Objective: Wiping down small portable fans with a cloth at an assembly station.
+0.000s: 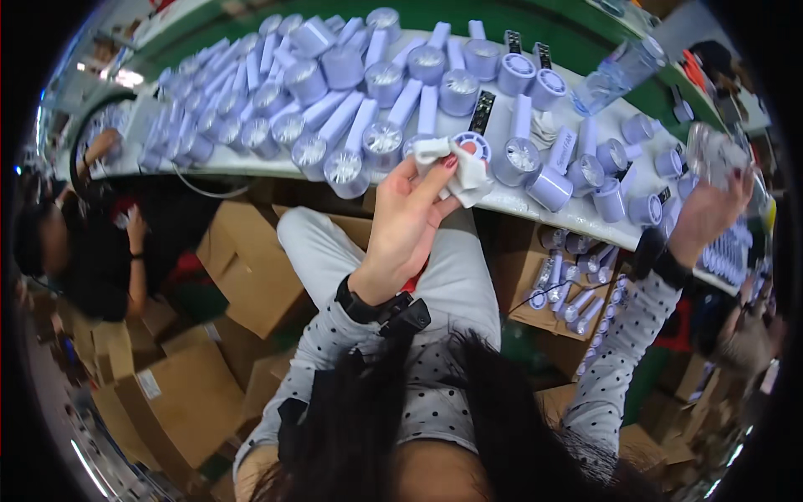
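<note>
While the left hand pinches a white cloth at upper centre and the right hand, its grip unclear, meets clear plastic at upper right, lavender fans crowding the upper left look assembled, though several with exposed circuit boards seem unfinished.

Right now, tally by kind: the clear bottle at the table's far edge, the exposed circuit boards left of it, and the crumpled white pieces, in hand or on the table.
Clear bottle: 1
Exposed circuit boards: 3
Crumpled white pieces: 2, one in the left hand
Total: 6
</note>
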Action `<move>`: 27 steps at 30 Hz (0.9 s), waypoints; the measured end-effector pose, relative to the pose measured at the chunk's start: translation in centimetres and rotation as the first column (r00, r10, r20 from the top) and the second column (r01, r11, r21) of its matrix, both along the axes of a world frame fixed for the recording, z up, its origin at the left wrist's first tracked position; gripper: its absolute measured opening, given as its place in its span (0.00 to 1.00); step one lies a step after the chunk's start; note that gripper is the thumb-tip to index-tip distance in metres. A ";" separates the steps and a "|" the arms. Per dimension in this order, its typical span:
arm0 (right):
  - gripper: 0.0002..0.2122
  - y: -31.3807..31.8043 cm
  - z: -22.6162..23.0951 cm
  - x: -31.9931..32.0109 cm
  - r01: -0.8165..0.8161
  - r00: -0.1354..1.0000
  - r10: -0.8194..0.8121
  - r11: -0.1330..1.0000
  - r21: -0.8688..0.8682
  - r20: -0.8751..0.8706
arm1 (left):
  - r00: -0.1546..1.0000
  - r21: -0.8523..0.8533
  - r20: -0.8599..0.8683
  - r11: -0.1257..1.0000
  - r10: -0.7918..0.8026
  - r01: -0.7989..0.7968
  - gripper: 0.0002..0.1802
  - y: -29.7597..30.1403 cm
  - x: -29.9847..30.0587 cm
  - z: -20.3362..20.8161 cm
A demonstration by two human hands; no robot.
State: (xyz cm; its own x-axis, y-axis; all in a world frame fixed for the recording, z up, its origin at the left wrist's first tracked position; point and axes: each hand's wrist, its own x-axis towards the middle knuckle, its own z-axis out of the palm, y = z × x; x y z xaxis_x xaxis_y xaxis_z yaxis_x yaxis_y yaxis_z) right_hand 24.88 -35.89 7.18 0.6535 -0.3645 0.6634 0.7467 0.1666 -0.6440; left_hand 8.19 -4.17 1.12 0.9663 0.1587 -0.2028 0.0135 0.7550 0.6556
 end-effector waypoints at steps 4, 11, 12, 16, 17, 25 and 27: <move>0.28 5.8 -0.1 -5.8 -0.427 0.876 0.413 0.904 0.000 -0.249 | 1.000 0.004 0.013 1.000 -0.028 0.028 0.17 0.4 -0.5 -0.1; 0.28 14.0 0.9 -12.5 -0.664 0.742 0.074 0.218 -0.715 -0.666 | 0.999 -0.152 0.036 0.988 0.014 -0.008 0.17 1.3 -2.2 -1.3; 0.24 14.6 0.4 -12.6 -0.662 0.746 0.079 0.203 -0.722 -0.662 | 0.999 -0.170 0.033 0.985 0.018 -0.012 0.17 1.3 -2.3 -1.4; 0.25 15.1 0.1 -12.4 -0.667 0.744 0.008 0.067 -0.742 -0.668 | 0.999 -0.097 0.046 0.995 -0.023 0.027 0.21 1.0 -2.6 -1.4; 0.26 15.5 0.4 -12.4 -0.694 0.717 -0.041 0.041 -0.719 -0.695 | 0.999 -0.072 0.009 0.996 -0.049 0.050 0.22 1.0 -2.6 -1.6; 0.27 15.5 0.5 -12.4 -0.712 0.701 -0.136 -0.090 -0.696 -0.700 | 0.997 -0.077 -0.039 0.995 -0.063 0.059 0.25 0.4 -2.8 -3.2; 0.27 15.5 0.3 -12.4 -0.725 0.688 -0.106 -0.074 -0.685 -0.718 | 0.997 -0.062 -0.073 0.998 -0.030 0.025 0.25 0.1 -2.9 -3.6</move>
State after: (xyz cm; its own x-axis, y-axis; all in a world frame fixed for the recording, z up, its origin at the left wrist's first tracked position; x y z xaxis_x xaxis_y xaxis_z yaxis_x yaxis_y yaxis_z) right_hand 12.43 -20.35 7.53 0.7271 0.6153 -0.3045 0.3806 -0.7304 -0.5671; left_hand 5.28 -4.05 -2.49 0.9522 0.1174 -0.2820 0.0814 0.7924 0.6045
